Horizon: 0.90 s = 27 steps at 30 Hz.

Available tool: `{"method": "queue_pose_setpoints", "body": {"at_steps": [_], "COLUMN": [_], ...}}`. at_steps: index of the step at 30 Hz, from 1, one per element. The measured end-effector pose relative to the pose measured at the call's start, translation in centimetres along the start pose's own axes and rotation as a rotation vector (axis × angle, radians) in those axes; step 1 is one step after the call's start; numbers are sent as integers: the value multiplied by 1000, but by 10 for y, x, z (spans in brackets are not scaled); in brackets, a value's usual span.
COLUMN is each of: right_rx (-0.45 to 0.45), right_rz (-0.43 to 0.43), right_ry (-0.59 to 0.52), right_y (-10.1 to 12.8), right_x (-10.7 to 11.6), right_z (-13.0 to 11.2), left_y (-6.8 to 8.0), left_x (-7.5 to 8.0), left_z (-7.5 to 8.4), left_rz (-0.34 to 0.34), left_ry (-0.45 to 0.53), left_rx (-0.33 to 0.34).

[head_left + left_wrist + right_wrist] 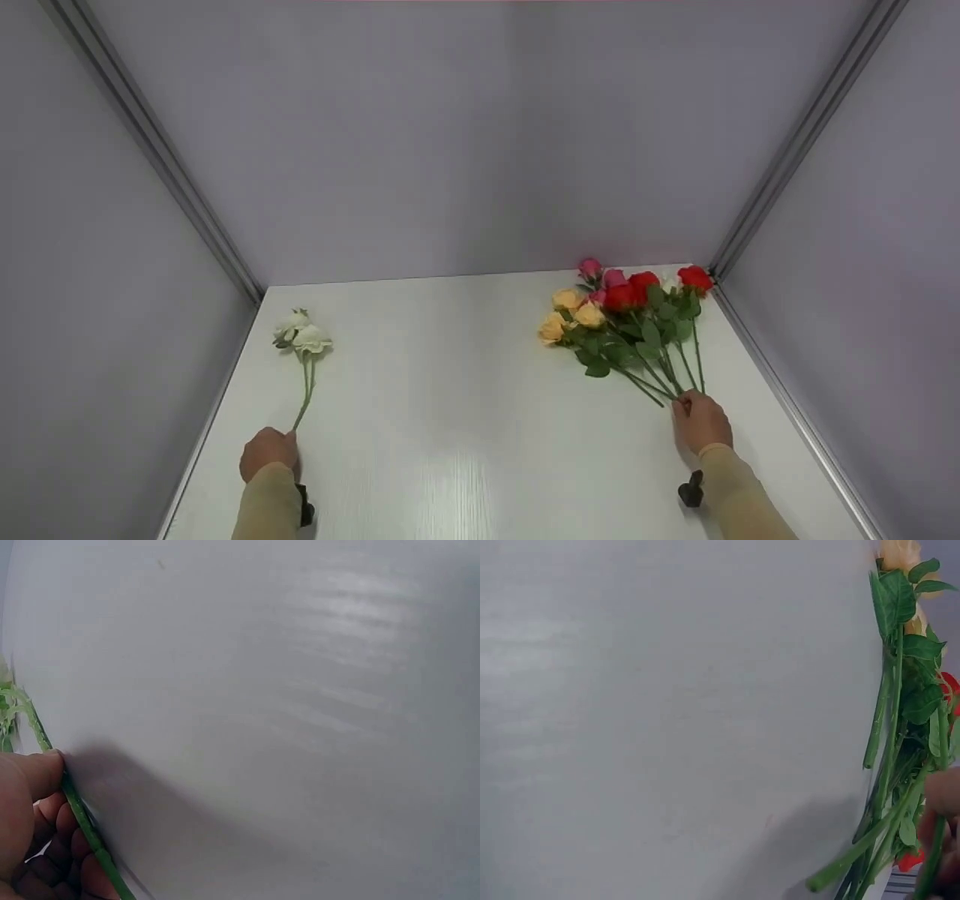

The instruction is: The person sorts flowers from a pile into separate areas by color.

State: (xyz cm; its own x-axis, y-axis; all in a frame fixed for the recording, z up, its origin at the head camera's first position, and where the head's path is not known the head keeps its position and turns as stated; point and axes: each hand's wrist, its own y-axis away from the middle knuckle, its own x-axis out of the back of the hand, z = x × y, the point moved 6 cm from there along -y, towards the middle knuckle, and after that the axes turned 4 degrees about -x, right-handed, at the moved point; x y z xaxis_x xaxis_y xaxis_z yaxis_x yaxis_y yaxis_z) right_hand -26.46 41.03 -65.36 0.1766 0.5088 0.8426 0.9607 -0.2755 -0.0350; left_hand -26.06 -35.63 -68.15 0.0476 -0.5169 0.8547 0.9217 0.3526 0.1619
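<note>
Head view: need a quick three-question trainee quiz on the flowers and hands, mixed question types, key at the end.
1. True or false: the left hand grips the stem of the white flower stem.
2. Which colour is absent from the bunch of roses on the white table? A red, B pink, C blue, D yellow-orange.
3. Fill in: the right hand holds the bunch at its ____ ends.

Key: 1 true, the left wrist view shows thumb and fingers curled round the stem. 2 C. 3 stem.
</note>
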Motion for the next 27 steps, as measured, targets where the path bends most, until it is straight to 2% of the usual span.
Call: {"method": "queue_pose_setpoints", "body": {"at_steps": [8, 14, 27], "right_rx": [-7, -22, 31], "right_rz": [-29, -42, 36], "right_ry": [-74, -106, -114], "right_y": [0, 2, 8], "right_x": [-3, -4, 10], "right_z": [-8, -11, -22], "left_y": [1, 3, 3], "left_x": [3, 5, 8], "left_z": [0, -2, -6], "left_rz": [-15, -3, 57], "left_ry": [-21, -1, 16], "left_rx": [0, 1, -2]}}
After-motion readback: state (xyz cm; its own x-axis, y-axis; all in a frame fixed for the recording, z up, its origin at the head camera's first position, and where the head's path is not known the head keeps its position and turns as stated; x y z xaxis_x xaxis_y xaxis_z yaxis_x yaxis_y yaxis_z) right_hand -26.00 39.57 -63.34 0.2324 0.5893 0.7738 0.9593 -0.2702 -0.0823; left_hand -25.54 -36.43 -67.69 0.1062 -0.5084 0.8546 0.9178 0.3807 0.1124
